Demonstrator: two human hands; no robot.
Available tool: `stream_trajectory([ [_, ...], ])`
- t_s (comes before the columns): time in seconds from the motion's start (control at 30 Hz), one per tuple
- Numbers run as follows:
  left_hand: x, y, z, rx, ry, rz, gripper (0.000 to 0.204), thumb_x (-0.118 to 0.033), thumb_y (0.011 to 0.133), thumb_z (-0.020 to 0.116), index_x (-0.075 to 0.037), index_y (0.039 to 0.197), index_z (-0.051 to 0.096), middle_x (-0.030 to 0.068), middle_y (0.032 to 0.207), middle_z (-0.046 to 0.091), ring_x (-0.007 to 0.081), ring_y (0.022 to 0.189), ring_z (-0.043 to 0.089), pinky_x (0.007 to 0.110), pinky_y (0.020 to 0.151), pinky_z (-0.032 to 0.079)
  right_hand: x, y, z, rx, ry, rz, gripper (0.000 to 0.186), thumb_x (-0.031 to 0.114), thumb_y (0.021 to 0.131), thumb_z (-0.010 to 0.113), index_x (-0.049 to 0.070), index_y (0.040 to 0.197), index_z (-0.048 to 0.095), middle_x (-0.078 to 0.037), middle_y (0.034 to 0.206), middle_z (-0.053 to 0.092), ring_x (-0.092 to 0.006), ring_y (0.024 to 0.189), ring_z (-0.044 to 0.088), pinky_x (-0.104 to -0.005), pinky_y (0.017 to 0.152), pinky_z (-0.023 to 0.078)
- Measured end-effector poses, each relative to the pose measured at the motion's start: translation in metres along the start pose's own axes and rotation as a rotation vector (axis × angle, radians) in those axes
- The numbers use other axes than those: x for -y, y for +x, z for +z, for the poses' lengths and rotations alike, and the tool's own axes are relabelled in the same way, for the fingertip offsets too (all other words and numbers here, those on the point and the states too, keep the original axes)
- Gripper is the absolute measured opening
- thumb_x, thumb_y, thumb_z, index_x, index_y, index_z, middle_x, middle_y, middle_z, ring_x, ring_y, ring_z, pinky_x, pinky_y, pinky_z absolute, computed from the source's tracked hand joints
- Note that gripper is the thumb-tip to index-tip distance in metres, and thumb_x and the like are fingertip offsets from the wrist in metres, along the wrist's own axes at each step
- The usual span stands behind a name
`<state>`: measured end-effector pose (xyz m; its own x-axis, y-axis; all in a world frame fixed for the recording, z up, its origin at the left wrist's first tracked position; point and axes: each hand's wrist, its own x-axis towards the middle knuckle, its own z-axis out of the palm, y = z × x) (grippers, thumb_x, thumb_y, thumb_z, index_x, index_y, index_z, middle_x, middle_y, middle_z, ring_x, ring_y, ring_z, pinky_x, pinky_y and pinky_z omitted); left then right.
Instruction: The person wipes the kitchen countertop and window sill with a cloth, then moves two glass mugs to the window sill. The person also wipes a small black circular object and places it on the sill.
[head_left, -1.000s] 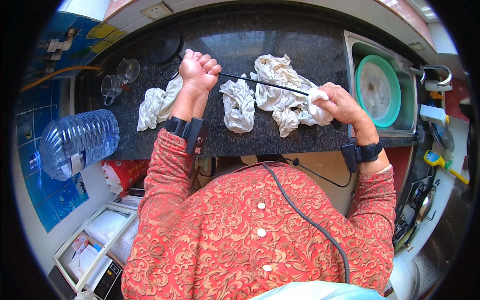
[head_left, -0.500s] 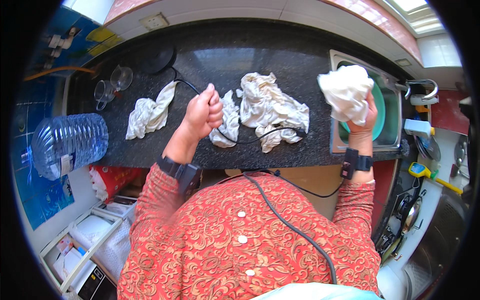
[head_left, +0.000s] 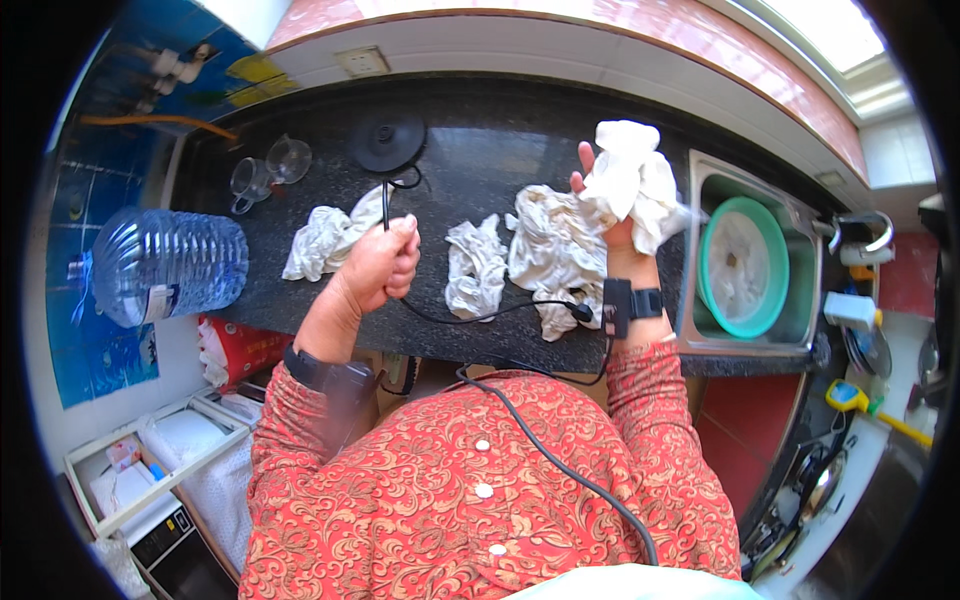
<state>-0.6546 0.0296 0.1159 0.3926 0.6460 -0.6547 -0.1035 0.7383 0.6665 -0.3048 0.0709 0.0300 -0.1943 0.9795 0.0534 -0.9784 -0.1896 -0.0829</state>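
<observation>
My left hand (head_left: 380, 262) is closed in a fist round a black power cord (head_left: 445, 318). The cord runs to a round black appliance base (head_left: 387, 142) at the back of the counter. Its plug end (head_left: 582, 312) rests against the crumpled cloths. My right hand (head_left: 620, 236) holds up a bunched white cloth (head_left: 635, 185) that hides most of its palm; two fingertips show at the cloth's left. Beneath and beside lie a large rumpled white cloth (head_left: 555, 245), a smaller one (head_left: 476, 268) and another cloth (head_left: 320, 243) left of my left hand.
A green basin (head_left: 783, 285) with whitish contents sits in the steel sink (head_left: 808, 335) at right. Two glass cups (head_left: 250, 182) stand at the back left. A big clear water bottle (head_left: 190, 265) lies at the left counter edge. The dark counter (head_left: 500, 140) spans between.
My right hand has carried the white cloth left, from over the sink to above the counter cloths. My left hand still grips the cord, and the view has shifted, uncovering the basin.
</observation>
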Motion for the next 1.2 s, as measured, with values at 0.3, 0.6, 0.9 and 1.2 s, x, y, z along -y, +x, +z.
stream_trajectory([
  [0.3,0.044,-0.017,-0.072,-0.114,-0.136,0.018,0.026,-0.036,0.103,0.052,-0.014,0.089,0.052,-0.0048,0.062,0.040,0.0083,0.051,0.039,0.027,0.050,0.037,-0.047,0.024,0.015,-0.198,-0.203,-0.039,0.043,0.037,0.099,0.056,0.005,0.128,0.058,-0.010,0.123,0.065,-0.0279,0.118,0.059,-0.0431,0.104,0.047],
  [0.6,0.101,-0.033,-0.140,-0.404,-0.278,-0.017,0.020,-0.030,0.101,0.057,-0.014,0.091,0.051,-0.0038,0.065,0.045,0.0067,0.050,0.039,0.024,0.047,0.032,-0.075,0.050,-0.028,-0.338,-0.605,0.008,0.029,0.020,0.103,0.053,0.005,0.126,0.060,-0.008,0.121,0.066,-0.0218,0.110,0.064,-0.0348,0.098,0.051],
  [0.9,0.059,-0.012,-0.156,-0.456,0.028,0.173,0.021,-0.027,0.101,0.058,-0.007,0.103,0.061,-0.0025,0.075,0.058,0.0049,0.060,0.055,0.020,0.055,0.047,-0.185,0.114,-0.091,0.068,-1.784,-0.061,0.030,0.027,0.096,0.061,0.008,0.118,0.068,-0.013,0.117,0.070,-0.0268,0.106,0.066,-0.0359,0.093,0.051],
  [1.2,0.054,-0.002,-0.155,-0.326,0.539,0.314,0.024,-0.019,0.101,0.052,-0.001,0.102,0.068,-0.0008,0.073,0.056,0.0083,0.064,0.052,0.025,0.062,0.046,-0.225,0.121,-0.105,0.278,-2.456,-0.004,0.013,0.019,0.083,0.060,0.014,0.077,0.069,-0.008,0.078,0.067,-0.0256,0.073,0.065,-0.0373,0.066,0.050],
])
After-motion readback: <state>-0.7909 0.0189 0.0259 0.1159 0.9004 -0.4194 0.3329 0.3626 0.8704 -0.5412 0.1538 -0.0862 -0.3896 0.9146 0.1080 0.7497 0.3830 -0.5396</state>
